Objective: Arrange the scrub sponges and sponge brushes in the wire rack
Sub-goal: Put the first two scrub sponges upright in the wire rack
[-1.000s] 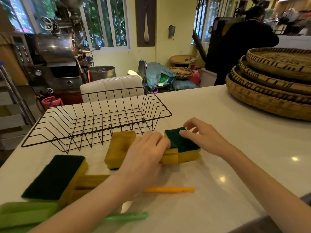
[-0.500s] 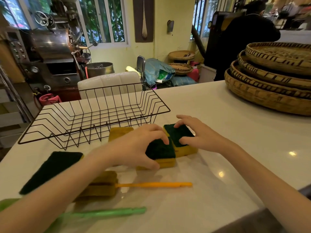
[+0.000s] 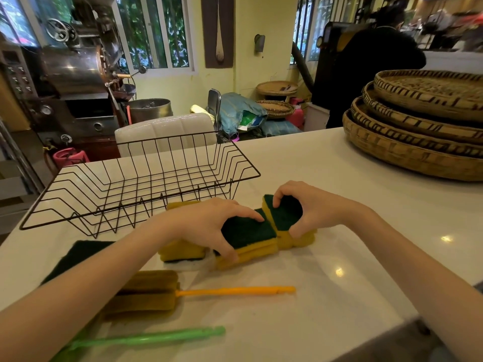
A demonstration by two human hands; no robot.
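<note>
An empty black wire rack (image 3: 146,184) stands on the white counter (image 3: 339,205). Just in front of it, my left hand (image 3: 209,226) grips a yellow scrub sponge with a dark green top (image 3: 248,233). My right hand (image 3: 308,207) pinches a second green-topped sponge (image 3: 285,215), tilted up against the first. Another yellow sponge (image 3: 180,250) lies under my left wrist. A dark green-topped sponge (image 3: 78,254) lies at the left. A yellow sponge brush (image 3: 156,291) with an orange handle and a green-handled sponge brush (image 3: 146,339) lie near the front edge.
A stack of woven trays (image 3: 418,131) fills the counter's far right. Behind the rack is a white padded chair back (image 3: 164,131). A person in black (image 3: 371,74) stands beyond the counter. A metal roasting machine (image 3: 73,74) is at the back left.
My left hand slid a green-topped sponge rightward until it met the sponge under my right hand. My right hand has curled and tipped its sponge up on edge.
</note>
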